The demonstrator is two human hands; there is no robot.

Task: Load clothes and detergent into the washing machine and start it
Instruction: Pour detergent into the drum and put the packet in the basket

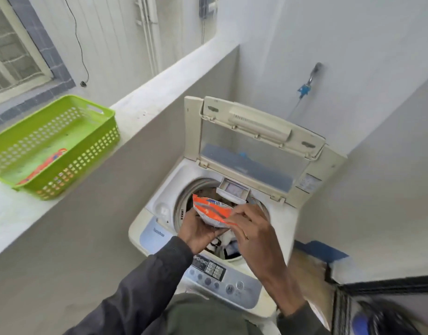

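Top-loading washing machine [284, 226], centre of the frame, with its lid [251, 141] raised and clothes [222, 247] visible in the drum. Just below centre, an orange detergent packet [211, 211] is held over the drum opening: the left hand [198, 232] cups it from beneath, fingers curled round its underside, while the right hand [251, 226] pinches its right end between thumb and fingertips. Whether the packet is already torn open cannot be told. The detergent drawer [233, 189] stands pulled out at the upper rim of the drum, just above the packet. Likely risks: a sudden tear may scatter the contents over the machine top or the control panel [217, 274] at lower centre; pouring from this position may send detergent straight onto the clothes and miss the small drawer; a loosened grip may let the whole packet fall into the drum. A green basket [92, 151] on the ledge [147, 93], at left, holds a second orange packet [46, 165]
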